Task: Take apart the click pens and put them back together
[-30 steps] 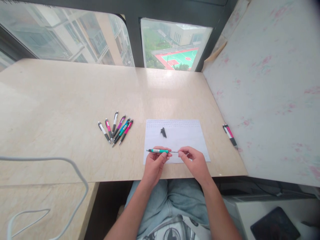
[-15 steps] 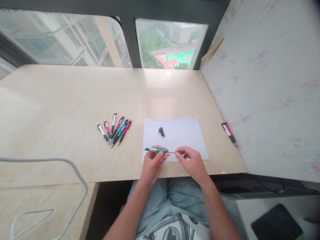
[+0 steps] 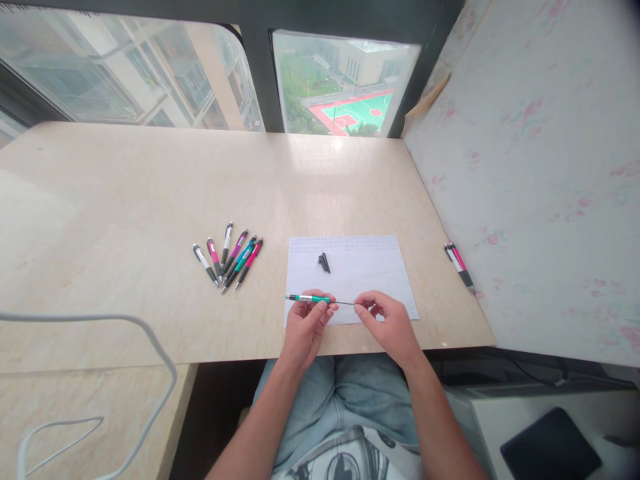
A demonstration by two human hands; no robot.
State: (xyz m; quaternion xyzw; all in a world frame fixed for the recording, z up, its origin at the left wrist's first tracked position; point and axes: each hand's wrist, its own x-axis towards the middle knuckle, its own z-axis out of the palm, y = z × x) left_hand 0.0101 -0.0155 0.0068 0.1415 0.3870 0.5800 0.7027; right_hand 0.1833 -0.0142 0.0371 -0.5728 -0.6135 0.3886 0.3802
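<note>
My left hand (image 3: 307, 327) is closed around a teal pen barrel (image 3: 313, 299), held level with its black clicker end to the left. A thin dark refill (image 3: 344, 303) sticks out of the barrel's right end. The fingertips of my right hand (image 3: 385, 323) pinch the refill's far tip. Both hands are over the lower part of a white sheet of paper (image 3: 370, 273) with lines of writing along its top. Small black pen parts (image 3: 324, 263) lie on the sheet just beyond my left hand.
Several pens (image 3: 235, 260) in white, pink, purple and teal lie fanned out left of the paper. White and pink pens (image 3: 459, 267) rest by the wall at the right edge of the table (image 3: 150, 193). A grey cable (image 3: 145, 327) loops across the near left.
My right hand has moved slightly to the right, and a longer stretch of the refill shows outside the barrel. My left hand holds the pen in nearly the same place.
</note>
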